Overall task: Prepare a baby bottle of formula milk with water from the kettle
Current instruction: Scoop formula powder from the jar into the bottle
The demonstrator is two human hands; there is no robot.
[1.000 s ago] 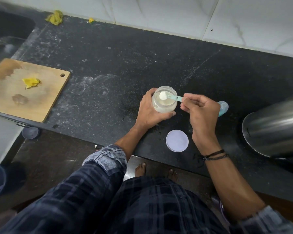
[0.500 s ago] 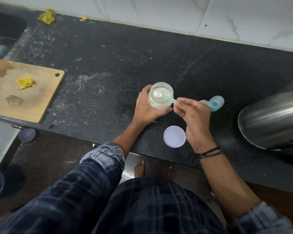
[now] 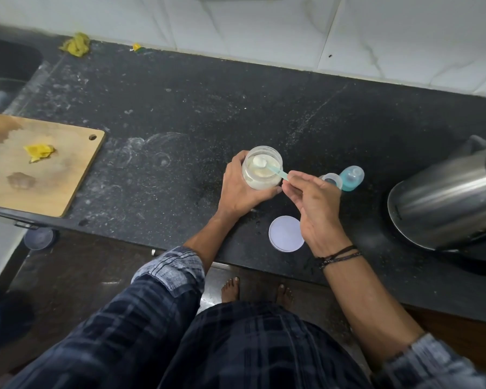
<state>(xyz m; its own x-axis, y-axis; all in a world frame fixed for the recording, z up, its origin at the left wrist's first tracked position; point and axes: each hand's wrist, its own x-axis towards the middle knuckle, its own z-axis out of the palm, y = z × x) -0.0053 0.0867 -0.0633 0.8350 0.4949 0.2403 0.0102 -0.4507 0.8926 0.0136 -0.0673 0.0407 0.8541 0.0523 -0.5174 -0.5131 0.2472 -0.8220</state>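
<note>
An open clear jar of white formula powder [image 3: 261, 171] stands on the black counter [image 3: 180, 108]. My left hand [image 3: 237, 189] wraps around its left side. My right hand [image 3: 312, 203] pinches the handle of a small teal scoop [image 3: 267, 167], whose bowl holds white powder over the jar mouth. Just right of my right hand stands the clear baby bottle [image 3: 332, 180], partly hidden by my fingers, with its teal nipple cap [image 3: 351, 177] beside it. The jar's white lid [image 3: 286, 233] lies flat near the counter's front edge. A steel kettle [image 3: 446, 197] stands at the right.
A wooden cutting board [image 3: 40, 164] with a yellow scrap lies at the left, overhanging the counter edge. A sink [image 3: 6, 66] is at the far left. Yellow scraps [image 3: 75, 44] lie by the white tiled wall. My bare feet show on the floor below.
The scoop stays over the jar mouth with powder in it. My right hand has shifted slightly, uncovering the bottle rim beside the teal cap. The camera view has tilted a little.
</note>
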